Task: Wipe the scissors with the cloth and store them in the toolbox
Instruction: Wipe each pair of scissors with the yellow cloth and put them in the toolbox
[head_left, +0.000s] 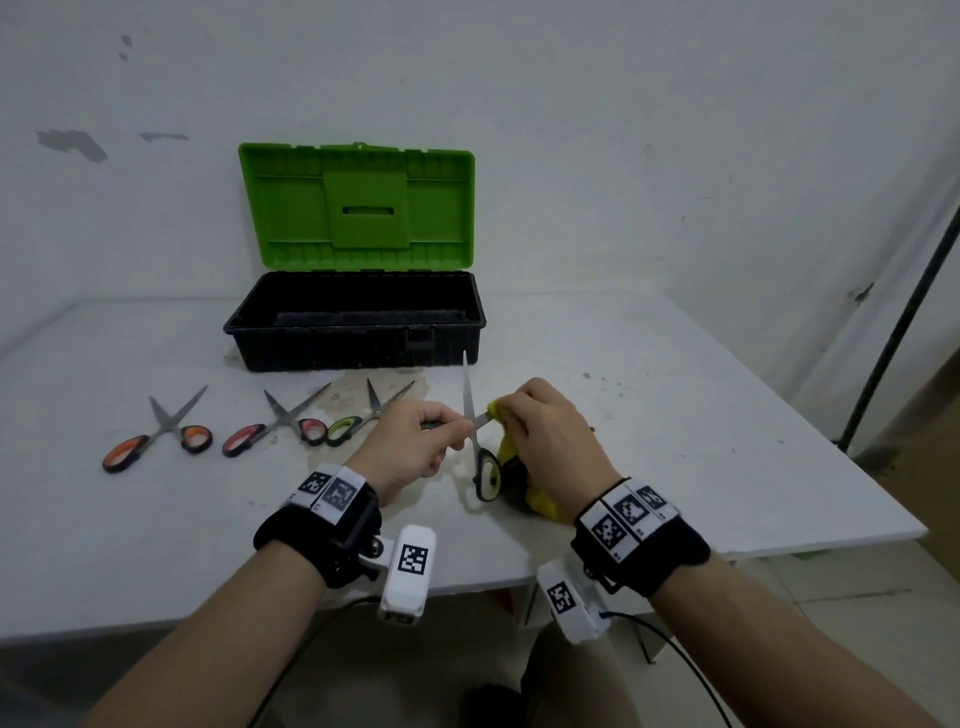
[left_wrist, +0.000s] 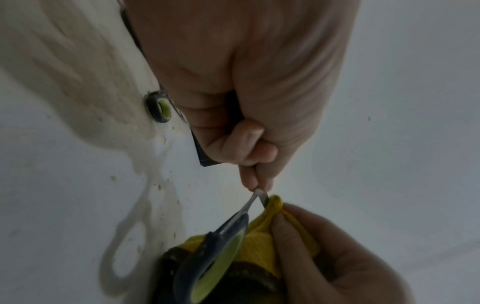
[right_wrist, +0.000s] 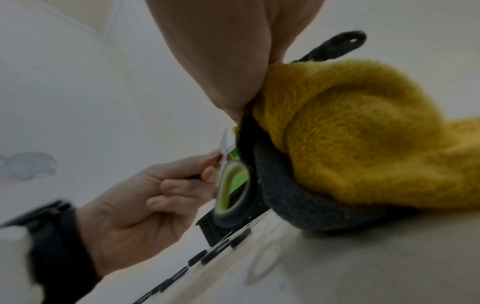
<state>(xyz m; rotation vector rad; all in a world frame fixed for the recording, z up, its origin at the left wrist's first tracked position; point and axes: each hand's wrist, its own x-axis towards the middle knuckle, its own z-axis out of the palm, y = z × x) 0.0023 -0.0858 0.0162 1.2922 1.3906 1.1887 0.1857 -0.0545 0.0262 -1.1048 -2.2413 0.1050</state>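
One pair of scissors (head_left: 480, 441) under wiping — left hand (head_left: 415, 447) pinches a blade, right hand (head_left: 550, 436) grips the cloth (head_left: 540, 501); stowing in the toolbox (head_left: 358, 343) follows.

Bare workroom, scuffed white wall (head_left: 623, 130); stained white table (head_left: 675, 415); open green-lidded toolbox (head_left: 358, 312)

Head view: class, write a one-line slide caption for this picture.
Left hand pinches open scissors while right hand wipes a blade with yellow cloth; open toolbox waits behind.
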